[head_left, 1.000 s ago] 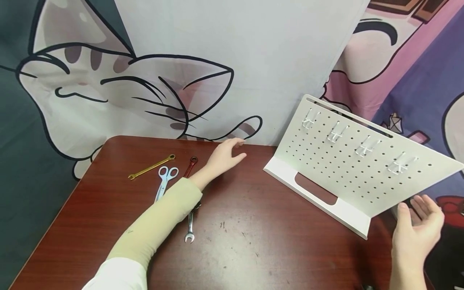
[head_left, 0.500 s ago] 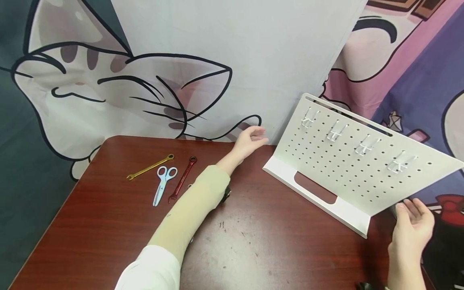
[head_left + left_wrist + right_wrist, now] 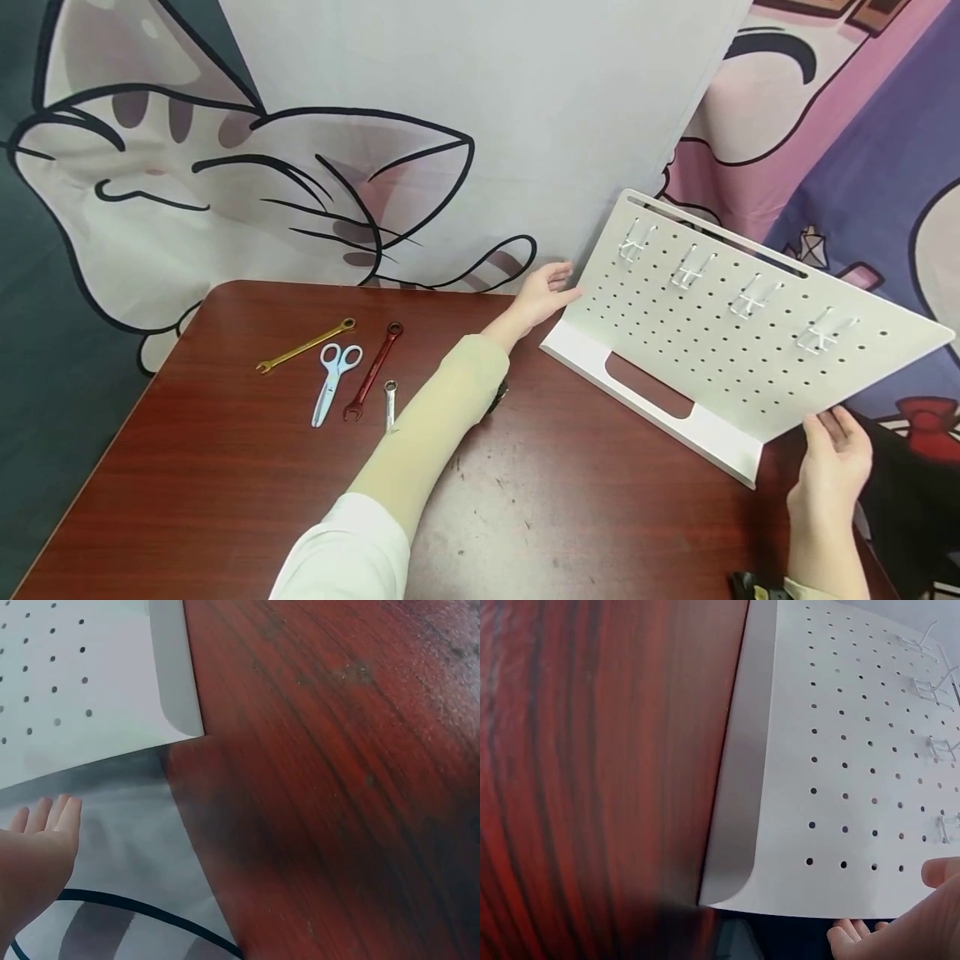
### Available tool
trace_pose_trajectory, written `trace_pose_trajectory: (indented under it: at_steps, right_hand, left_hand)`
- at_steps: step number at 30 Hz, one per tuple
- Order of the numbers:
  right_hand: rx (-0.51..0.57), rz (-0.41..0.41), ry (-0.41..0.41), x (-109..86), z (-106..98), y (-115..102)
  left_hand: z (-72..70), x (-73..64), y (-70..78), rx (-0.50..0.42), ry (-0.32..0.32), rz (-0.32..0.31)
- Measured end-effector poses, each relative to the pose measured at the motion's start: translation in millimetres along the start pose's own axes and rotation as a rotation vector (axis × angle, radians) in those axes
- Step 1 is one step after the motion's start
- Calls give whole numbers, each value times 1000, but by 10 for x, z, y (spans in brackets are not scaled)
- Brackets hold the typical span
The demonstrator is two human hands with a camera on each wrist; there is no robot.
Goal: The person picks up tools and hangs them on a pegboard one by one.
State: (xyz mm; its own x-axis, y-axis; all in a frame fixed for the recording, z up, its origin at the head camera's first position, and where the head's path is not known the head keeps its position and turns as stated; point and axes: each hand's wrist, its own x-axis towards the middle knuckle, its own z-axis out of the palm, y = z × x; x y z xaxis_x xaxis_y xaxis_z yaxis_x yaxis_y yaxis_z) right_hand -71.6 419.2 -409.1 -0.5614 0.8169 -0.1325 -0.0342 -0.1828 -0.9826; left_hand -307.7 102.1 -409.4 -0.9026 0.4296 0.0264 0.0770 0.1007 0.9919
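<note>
A white pegboard (image 3: 675,333) with several clear hooks (image 3: 750,297) stands tilted back on its base lip at the right of the table. At its left edge is my left hand (image 3: 538,298), fingers extended; the left wrist view shows those fingers (image 3: 60,814) a little apart from the edge. My right hand (image 3: 832,471) is by the lower right edge, palm up. In the right wrist view its fingertips (image 3: 849,928) lie just past the board's edge, and the thumb overlaps the board's face.
On the brown table (image 3: 225,500) lie a gold wrench (image 3: 303,346), light blue scissors (image 3: 333,379), a red wrench (image 3: 372,371) and a silver wrench (image 3: 390,404) partly behind my left sleeve. A cat-print cloth (image 3: 337,192) hangs behind the table's back edge.
My left hand has moved right, away from the tools to the pegboard's left edge. My right hand has shifted left toward its right edge. The scissors and red wrench are uncovered.
</note>
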Motion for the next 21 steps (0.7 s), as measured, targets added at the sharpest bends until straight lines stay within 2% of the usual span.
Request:
trace_pose_trajectory:
  at_steps: [4, 11, 18, 21]
  right_hand:
    - [-8, 5, 3, 29, 28, 37]
    - [-27, -37, -8, 14, 63, 84]
    - [-23, -36, -2, 12, 93, 100]
    - [-28, -41, -11, 8, 109, 114]
  left_hand:
    - [58, 19, -5, 8, 1, -11]
    - [156, 50, -16, 32, -7, -3]
    - [266, 90, 7, 120, 8, 1]
    - [287, 88, 32, 120, 18, -7]
